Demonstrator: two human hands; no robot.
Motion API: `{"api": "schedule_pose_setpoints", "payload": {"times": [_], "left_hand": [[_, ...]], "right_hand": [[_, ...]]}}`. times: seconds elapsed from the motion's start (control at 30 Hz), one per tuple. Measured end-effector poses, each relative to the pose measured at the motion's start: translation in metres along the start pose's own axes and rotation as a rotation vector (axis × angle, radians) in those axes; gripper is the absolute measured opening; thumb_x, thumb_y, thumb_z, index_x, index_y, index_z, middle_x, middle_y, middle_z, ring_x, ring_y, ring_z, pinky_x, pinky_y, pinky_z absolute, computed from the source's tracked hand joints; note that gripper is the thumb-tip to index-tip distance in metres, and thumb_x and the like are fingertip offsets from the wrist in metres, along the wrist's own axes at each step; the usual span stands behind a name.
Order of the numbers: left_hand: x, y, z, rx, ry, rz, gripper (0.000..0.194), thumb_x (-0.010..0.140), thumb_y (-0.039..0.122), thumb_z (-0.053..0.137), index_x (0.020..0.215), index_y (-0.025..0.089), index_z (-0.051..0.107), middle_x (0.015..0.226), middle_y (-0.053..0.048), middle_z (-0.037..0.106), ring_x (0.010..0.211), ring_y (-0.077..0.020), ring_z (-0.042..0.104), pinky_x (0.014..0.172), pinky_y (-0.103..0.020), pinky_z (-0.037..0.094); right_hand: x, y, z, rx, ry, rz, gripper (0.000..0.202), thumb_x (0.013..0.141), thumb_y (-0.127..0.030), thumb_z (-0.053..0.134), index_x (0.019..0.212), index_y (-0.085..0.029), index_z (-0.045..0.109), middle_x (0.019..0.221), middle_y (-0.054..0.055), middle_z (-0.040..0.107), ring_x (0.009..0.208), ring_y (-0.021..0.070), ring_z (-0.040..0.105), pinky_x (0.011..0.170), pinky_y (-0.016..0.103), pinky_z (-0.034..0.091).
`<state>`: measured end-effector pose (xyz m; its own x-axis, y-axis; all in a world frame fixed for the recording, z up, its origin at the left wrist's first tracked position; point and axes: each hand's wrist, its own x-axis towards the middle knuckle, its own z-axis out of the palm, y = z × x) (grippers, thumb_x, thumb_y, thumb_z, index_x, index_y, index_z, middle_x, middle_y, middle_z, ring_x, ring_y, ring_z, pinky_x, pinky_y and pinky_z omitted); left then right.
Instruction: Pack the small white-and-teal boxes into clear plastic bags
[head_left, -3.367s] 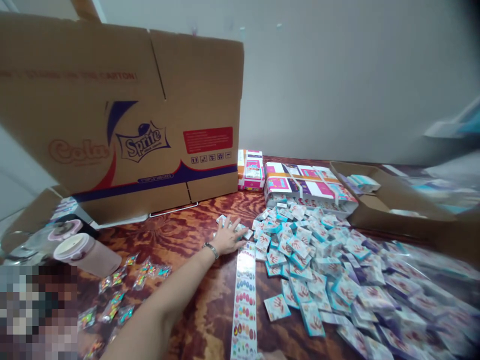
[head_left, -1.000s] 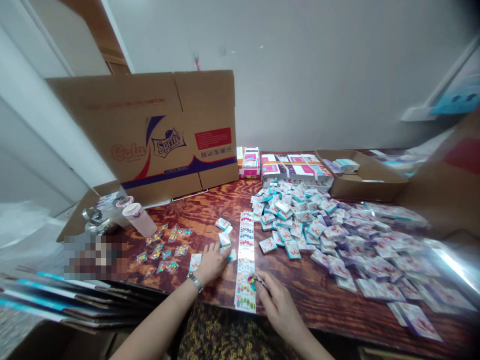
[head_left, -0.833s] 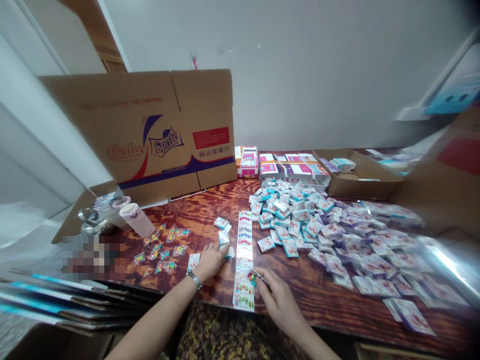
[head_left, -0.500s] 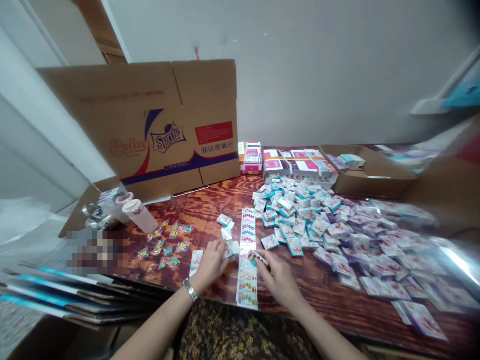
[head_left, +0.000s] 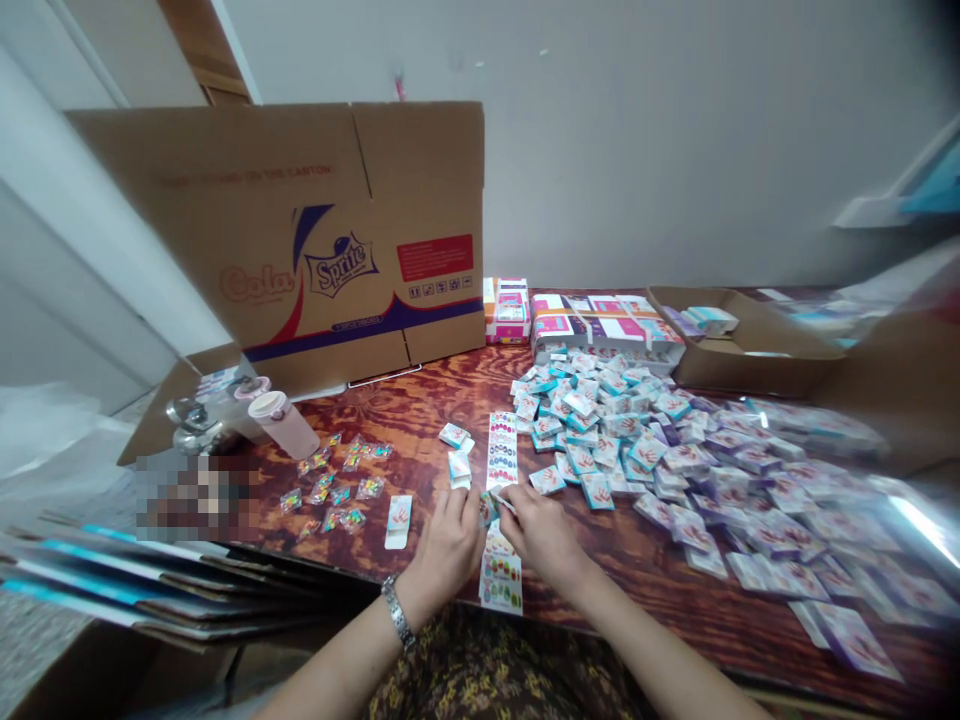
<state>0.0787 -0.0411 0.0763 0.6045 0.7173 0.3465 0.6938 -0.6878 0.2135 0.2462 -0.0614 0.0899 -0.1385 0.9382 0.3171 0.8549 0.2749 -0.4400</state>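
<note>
My left hand (head_left: 450,545) and my right hand (head_left: 544,535) meet over a printed sticker strip (head_left: 502,450) lying lengthwise on the table. Between their fingertips is a small box (head_left: 487,508) with teal on it, pinched from both sides and partly hidden by the fingers. Left of my left hand lies an open small box (head_left: 398,520) with a hand print. Beyond the hands are two more little boxes, one (head_left: 454,435) behind the other (head_left: 459,468). A big heap of small boxes (head_left: 600,420) spreads to the right.
Small bags of colourful pieces (head_left: 367,488) lie at left, near a pink bottle (head_left: 285,425). A large carton (head_left: 360,250) stands behind. Bundled packs (head_left: 604,325) and an open cardboard box (head_left: 750,360) sit at the back. Flattened cartons (head_left: 150,590) are at lower left.
My left hand has moved right, off the small boxes, to meet my right hand. Both hands now hold the small box over the strip. The view has shifted slightly.
</note>
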Motion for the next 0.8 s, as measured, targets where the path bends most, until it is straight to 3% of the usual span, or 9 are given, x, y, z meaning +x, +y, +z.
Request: {"api": "schedule_pose_setpoints", "payload": {"times": [0.17,0.23,0.4,0.6,0.8], "left_hand": [[-0.003,-0.005,-0.006,-0.155,-0.033,0.102,0.05,0.087,0.02,0.042,0.134,0.014,0.027,0.115,-0.015,0.048,0.106,-0.0255,0.046,0.09,-0.041,0.043],[-0.003,-0.006,-0.007,-0.213,-0.029,0.107,0.051,0.087,0.021,0.043,0.135,0.016,0.026,0.118,-0.015,0.047,0.109,-0.0251,0.045,0.091,-0.041,0.043],[-0.004,-0.007,-0.006,-0.196,-0.016,0.093,0.054,0.087,0.02,0.041,0.138,0.018,0.022,0.117,-0.016,0.047,0.106,-0.0274,0.048,0.088,-0.045,0.044],[-0.005,-0.003,-0.004,-0.157,-0.026,0.061,0.054,0.087,0.019,0.04,0.138,0.016,0.022,0.116,-0.016,0.048,0.106,-0.0274,0.047,0.09,-0.045,0.043],[-0.003,0.004,-0.001,-0.157,-0.036,0.094,0.052,0.086,0.018,0.043,0.135,0.013,0.027,0.118,-0.017,0.048,0.111,-0.0262,0.045,0.093,-0.042,0.043]], "right_hand": [[0.008,0.013,-0.016,0.489,-0.307,0.093,0.016,0.084,-0.028,0.048,0.077,-0.019,0.06,0.058,-0.004,0.054,0.052,0.011,0.049,0.048,0.021,0.033],[0.009,0.017,-0.014,0.642,-0.353,0.181,0.017,0.083,-0.033,0.051,0.081,-0.018,0.059,0.054,-0.006,0.05,0.046,0.0093,0.045,0.044,0.019,0.031],[0.005,0.016,0.002,0.757,-0.206,0.292,0.017,0.078,-0.034,0.059,0.078,-0.019,0.051,0.052,-0.007,0.049,0.046,0.0093,0.047,0.043,0.018,0.033],[-0.001,0.011,0.001,0.86,-0.208,0.264,0.017,0.081,-0.034,0.053,0.085,-0.018,0.055,0.07,-0.002,0.058,0.06,0.0125,0.056,0.052,0.021,0.042],[-0.001,0.005,-0.01,0.475,-0.108,0.205,0.009,0.08,-0.026,0.051,0.082,-0.019,0.056,0.056,-0.005,0.052,0.051,0.0112,0.049,0.049,0.021,0.033]]}}
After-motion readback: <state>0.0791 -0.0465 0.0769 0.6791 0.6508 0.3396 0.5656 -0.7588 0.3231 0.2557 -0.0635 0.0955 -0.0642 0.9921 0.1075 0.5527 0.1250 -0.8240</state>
